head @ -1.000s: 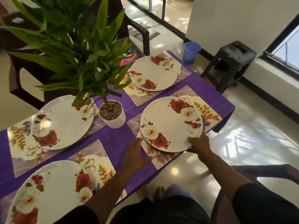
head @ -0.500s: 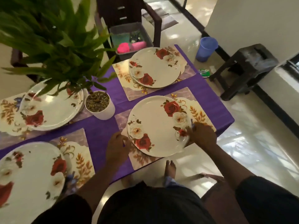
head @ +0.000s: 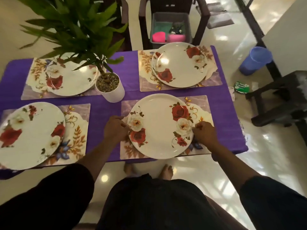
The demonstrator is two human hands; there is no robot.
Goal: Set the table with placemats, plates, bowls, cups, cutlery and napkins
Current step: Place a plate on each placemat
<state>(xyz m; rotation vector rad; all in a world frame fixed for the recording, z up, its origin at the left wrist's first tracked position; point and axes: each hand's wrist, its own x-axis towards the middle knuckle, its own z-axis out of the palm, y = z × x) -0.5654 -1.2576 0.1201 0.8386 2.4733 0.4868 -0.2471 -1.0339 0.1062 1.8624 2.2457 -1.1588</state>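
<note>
Four mats and plates are down. Both hands, left hand (head: 116, 128) and right hand (head: 205, 134), seem to hold the near plate (head: 159, 125). Bowls, cups, cutlery and napkins are still missing.

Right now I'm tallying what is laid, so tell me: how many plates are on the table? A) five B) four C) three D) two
B: one plate sits on each mat, at far left, far right, near left and near right, the last held at its rim by the left hand and right hand.
</note>
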